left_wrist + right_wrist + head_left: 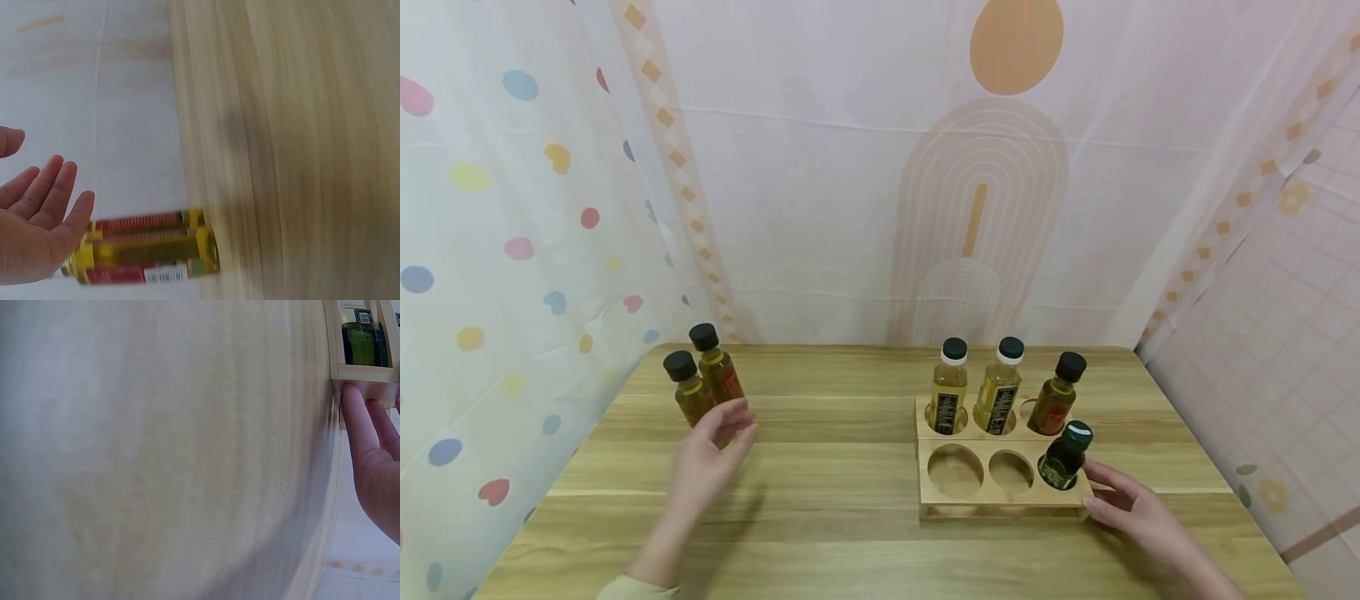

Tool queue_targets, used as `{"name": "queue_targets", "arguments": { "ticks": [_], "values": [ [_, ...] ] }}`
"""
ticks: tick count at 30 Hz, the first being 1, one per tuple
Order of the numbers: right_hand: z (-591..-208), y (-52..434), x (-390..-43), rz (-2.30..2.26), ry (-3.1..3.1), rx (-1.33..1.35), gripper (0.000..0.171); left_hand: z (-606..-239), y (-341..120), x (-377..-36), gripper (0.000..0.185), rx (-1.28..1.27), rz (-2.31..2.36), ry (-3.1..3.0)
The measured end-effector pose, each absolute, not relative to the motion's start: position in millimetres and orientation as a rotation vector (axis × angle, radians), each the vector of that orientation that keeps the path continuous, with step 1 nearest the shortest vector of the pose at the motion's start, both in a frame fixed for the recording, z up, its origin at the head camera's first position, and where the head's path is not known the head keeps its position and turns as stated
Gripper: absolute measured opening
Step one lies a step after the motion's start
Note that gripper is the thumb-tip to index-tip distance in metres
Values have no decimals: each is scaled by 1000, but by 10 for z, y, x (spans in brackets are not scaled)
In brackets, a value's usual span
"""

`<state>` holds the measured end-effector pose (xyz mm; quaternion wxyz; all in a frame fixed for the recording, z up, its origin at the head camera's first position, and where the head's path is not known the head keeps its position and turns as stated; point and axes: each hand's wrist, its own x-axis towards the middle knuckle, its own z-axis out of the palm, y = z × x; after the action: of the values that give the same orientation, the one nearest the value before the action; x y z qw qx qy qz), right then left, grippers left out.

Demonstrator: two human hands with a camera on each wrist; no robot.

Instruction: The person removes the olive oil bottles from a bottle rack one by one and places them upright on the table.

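My left hand (711, 454) is beside two black-capped oil bottles, its fingers loosely bent and holding nothing. The nearer bottle (694, 398) partly overlaps the farther bottle (722, 377); both have red labels in the left wrist view. At the right, a two-tier wooden bottle rack (1000, 493) stands on the table. My right hand (1138, 517) touches its right end, thumb by the front corner, fingers extended along the side panel in the right wrist view. A small dark green bottle (1063, 460) sits in the rack's front right hole, close to that hand.
The rack's back row holds two pale-yellow oil bottles with green caps, a left one (949, 392) and a middle one (1000, 392), plus a black-capped bottle (1055, 398). Two front holes show bare wood. A patterned curtain (820, 208) hangs behind the wooden table (820, 500).
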<state>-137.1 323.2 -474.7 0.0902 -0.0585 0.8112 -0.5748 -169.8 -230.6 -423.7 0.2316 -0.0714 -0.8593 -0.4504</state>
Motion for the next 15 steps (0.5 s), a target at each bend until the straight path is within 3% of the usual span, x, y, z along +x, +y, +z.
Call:
{"name": "queue_targets", "arguments": {
  "ticks": [15],
  "values": [
    [-4782, 3239, -1383, -1767, 2415, -252, 61, -4408, -1669, -1783, 55, -406, -1251, -2523]
  ]
}}
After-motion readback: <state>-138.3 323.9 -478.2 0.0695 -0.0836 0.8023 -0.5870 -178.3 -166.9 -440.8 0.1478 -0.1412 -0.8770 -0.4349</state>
